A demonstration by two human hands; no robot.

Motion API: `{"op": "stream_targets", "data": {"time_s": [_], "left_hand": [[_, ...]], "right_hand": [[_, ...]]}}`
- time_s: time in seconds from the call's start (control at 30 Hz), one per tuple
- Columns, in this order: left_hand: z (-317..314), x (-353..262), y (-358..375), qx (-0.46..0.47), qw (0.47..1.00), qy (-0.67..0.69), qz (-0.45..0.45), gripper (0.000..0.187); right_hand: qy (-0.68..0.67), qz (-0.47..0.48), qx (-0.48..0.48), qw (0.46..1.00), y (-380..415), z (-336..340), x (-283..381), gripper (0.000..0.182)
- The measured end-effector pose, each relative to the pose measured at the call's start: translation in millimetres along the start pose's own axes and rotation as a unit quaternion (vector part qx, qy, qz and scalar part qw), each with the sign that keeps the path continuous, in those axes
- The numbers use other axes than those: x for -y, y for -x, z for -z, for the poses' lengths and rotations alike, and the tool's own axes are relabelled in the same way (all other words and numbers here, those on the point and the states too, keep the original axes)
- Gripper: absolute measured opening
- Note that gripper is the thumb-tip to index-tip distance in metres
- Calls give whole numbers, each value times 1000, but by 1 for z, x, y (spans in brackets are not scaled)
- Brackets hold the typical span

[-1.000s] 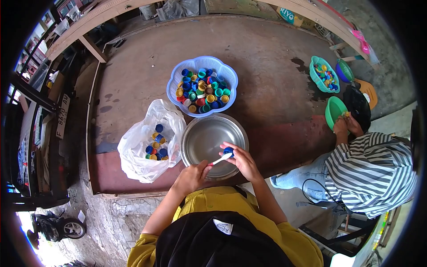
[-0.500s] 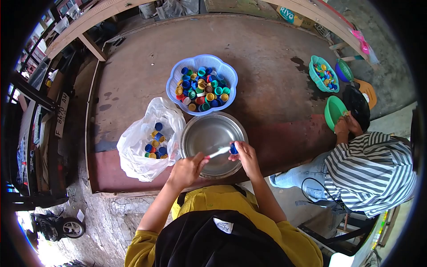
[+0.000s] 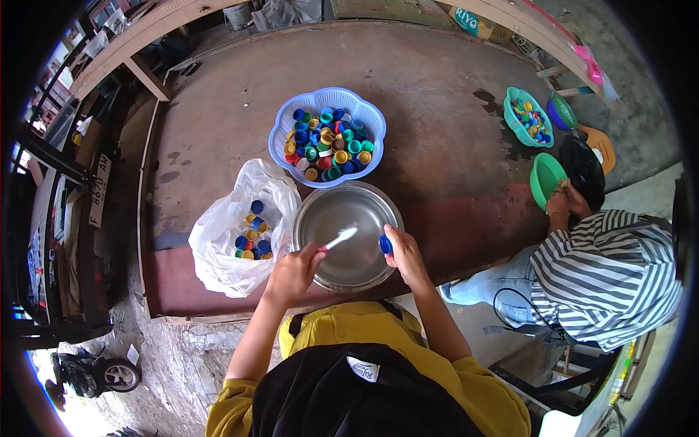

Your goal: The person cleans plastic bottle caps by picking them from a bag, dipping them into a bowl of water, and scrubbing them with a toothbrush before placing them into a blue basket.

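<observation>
My left hand is closed round the handle of a toothbrush, white at the head and reddish at the grip. Its bristle end hangs over a metal bowl. In my right hand a blue bottle cap is pinched at the bowl's right side. Brush and cap are apart. Behind the bowl stands a blue plastic basket full of caps in several colours. Left of the bowl, a white plastic bag lies open with several blue, yellow and other caps inside.
At the right a person in a striped top has their hands at a green basin. Beyond it stand a turquoise basket of caps and a black bag. A wooden frame borders the tabletop.
The toothbrush has drawn away from the cap, moving left and up over the bowl. The cap has turned in my right hand and shifted slightly right.
</observation>
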State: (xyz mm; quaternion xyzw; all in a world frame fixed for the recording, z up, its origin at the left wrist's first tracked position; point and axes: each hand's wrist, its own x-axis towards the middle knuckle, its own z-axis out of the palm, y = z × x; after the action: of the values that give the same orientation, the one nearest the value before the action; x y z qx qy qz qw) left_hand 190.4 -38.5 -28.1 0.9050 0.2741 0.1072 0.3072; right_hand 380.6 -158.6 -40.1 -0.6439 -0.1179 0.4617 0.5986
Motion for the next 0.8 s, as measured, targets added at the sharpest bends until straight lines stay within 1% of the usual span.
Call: {"op": "stream_targets", "data": {"time_s": [0.07, 0.1, 0.13, 0.17, 0.27, 0.33, 0.43, 0.5, 0.53, 0.57, 0.6, 0.63, 0.67, 0.73, 0.8], "left_hand": [[1, -9, 4, -1, 996, 52, -78, 21], [-6, -15, 4, -24, 994, 32, -104, 21], [-6, -13, 2, -22, 996, 24, -83, 21], [-3, -11, 0, -19, 998, 15, -62, 21], [-1, -11, -2, -21, 999, 7, -36, 20], [1, -12, -3, -21, 999, 12, -22, 20], [-6, -15, 2, -8, 994, 27, -103, 20], [-5, -9, 1, -16, 998, 17, -57, 20], [-1, -4, -3, -18, 999, 9, -36, 20], [7, -5, -6, 1, 1000, 11, 5, 20], [7, -6, -5, -6, 1000, 17, -1, 20], [7, -7, -5, -12, 1000, 21, -8, 20], [7, -8, -3, -19, 999, 24, -14, 20], [0, -13, -1, -12, 999, 44, 4, 20], [-6, -13, 0, -8, 998, 55, 18, 20]], "right_hand": [[-9, -17, 31, 999, 1, 0, 2, 36], [-6, -16, 44, 999, 1, -4, 1, 36], [-5, -13, 57, 998, 0, -10, 1, 36], [41, 20, 11, 999, -1, -18, -1, 34], [4, -20, 5, 1000, -3, -9, 5, 33], [-20, -22, 13, 999, -2, -8, 6, 34], [-48, -32, 43, 997, 0, -7, 3, 35], [-47, -24, 67, 996, 4, -12, 3, 36], [-45, -34, 55, 997, 4, -12, 1, 35], [-42, -45, 43, 997, 2, -8, 0, 35], [-36, -55, 32, 997, 0, -4, 0, 35], [-39, -61, 52, 996, -1, 0, -1, 29], [-69, -45, 72, 994, -1, -1, -1, 26], [-130, -14, 112, 985, -1, -4, 0, 23], [-162, -13, 134, 978, -5, -2, -6, 23]]}}
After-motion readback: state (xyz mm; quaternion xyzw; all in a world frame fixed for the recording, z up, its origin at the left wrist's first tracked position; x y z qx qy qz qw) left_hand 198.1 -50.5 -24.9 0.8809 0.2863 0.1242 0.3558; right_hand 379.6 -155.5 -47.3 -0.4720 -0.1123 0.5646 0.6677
